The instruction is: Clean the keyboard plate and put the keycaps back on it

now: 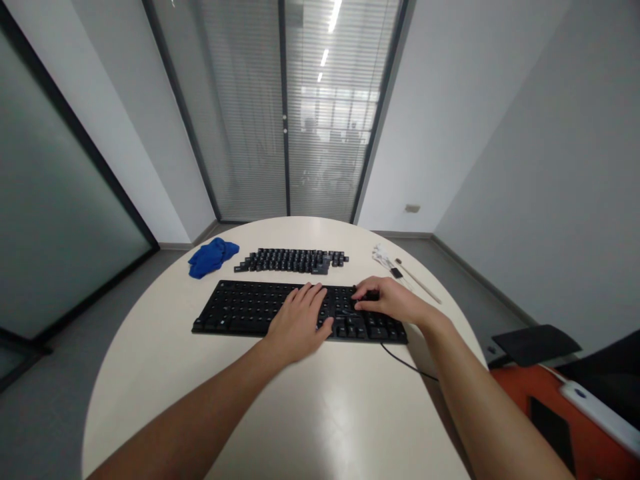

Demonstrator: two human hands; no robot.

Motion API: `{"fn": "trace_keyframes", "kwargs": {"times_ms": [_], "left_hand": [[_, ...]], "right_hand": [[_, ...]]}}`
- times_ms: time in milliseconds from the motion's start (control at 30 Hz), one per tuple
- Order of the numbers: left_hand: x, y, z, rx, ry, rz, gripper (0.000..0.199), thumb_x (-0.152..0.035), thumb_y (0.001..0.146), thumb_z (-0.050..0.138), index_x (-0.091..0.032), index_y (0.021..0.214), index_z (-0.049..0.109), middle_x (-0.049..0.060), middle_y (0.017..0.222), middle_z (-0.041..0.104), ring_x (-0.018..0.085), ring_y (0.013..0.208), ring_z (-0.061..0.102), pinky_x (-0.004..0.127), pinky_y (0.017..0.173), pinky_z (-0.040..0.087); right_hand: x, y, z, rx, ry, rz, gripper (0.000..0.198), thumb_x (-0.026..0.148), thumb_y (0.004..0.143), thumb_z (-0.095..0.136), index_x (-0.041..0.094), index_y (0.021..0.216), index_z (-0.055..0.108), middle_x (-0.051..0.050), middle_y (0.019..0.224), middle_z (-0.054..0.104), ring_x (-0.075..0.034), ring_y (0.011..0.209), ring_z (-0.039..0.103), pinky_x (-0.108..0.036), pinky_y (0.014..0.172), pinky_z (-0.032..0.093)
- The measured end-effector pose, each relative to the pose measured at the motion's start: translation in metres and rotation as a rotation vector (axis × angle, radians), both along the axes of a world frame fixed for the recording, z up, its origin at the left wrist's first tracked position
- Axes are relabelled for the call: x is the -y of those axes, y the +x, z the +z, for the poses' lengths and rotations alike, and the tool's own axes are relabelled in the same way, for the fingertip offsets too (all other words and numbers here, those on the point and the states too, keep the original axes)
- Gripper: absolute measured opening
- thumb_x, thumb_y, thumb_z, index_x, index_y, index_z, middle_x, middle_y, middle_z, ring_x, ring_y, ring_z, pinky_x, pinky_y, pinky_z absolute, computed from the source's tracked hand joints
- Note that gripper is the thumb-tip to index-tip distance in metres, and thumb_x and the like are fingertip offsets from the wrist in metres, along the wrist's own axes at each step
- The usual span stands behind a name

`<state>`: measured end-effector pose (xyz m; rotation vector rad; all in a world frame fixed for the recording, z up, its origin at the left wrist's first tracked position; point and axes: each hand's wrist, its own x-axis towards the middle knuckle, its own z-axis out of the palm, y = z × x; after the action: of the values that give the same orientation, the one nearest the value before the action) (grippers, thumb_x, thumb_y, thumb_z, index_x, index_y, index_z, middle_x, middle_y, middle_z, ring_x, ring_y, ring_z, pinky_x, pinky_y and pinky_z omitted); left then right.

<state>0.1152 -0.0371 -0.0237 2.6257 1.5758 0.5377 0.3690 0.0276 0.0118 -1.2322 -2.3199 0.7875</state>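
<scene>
A black keyboard (250, 308) lies across the round table, its left and middle part bare of keycaps. At its lower right, several keycaps (377, 332) are in place. My left hand (299, 319) rests flat on the keyboard right of its middle, fingers stretched out and thumb apart. Over the keyboard's right part, my right hand (387, 299) is closed in a pinch, with thumb and fingers drawn together; what sits between the fingertips is too small to make out. Loose black keycaps (287, 260) lie in rows behind the keyboard.
A crumpled blue cloth (213, 257) lies at the table's back left. At the right are a wooden-handled brush (420, 281), a small black piece (397, 273) and crumpled clear plastic (382, 254). The keyboard cable (407, 363) runs off rightward. An orange chair (520, 387) stands beside the table.
</scene>
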Motion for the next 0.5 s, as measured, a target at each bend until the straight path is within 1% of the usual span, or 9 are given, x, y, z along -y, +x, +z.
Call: {"fn": "trace_keyframes", "kwargs": {"times_ms": [167, 333, 500], "left_hand": [[-0.0002, 0.0001, -0.0007, 0.0, 0.002, -0.002, 0.058, -0.041, 0.097, 0.045, -0.015, 0.149, 0.041, 0.01, 0.158, 0.04, 0.03, 0.147, 0.032, 0.048, 0.121, 0.026], [0.0003, 0.0005, 0.0004, -0.005, -0.006, 0.002, 0.058, -0.041, 0.097, 0.046, -0.014, 0.148, 0.041, 0.01, 0.158, 0.04, 0.03, 0.147, 0.032, 0.048, 0.121, 0.026], [0.0005, 0.0002, 0.0005, -0.007, -0.003, 0.005, 0.058, -0.041, 0.097, 0.046, -0.013, 0.148, 0.042, 0.01, 0.158, 0.04, 0.03, 0.147, 0.033, 0.048, 0.121, 0.026]], "right_hand": [[0.0009, -0.0031, 0.002, 0.053, 0.062, 0.04, 0.018, 0.036, 0.079, 0.075, 0.024, 0.092, 0.078, -0.003, 0.1, 0.076, -0.024, 0.098, 0.068, -0.035, 0.093, 0.049], [0.0018, -0.0033, 0.0041, 0.044, 0.095, 0.107, 0.018, 0.035, 0.087, 0.066, 0.023, 0.092, 0.079, -0.004, 0.095, 0.077, -0.021, 0.091, 0.069, -0.032, 0.088, 0.05], [0.0004, -0.0021, 0.0025, 0.029, 0.078, 0.052, 0.017, 0.036, 0.085, 0.07, 0.023, 0.092, 0.079, -0.003, 0.097, 0.078, -0.022, 0.093, 0.07, -0.032, 0.088, 0.051]]}}
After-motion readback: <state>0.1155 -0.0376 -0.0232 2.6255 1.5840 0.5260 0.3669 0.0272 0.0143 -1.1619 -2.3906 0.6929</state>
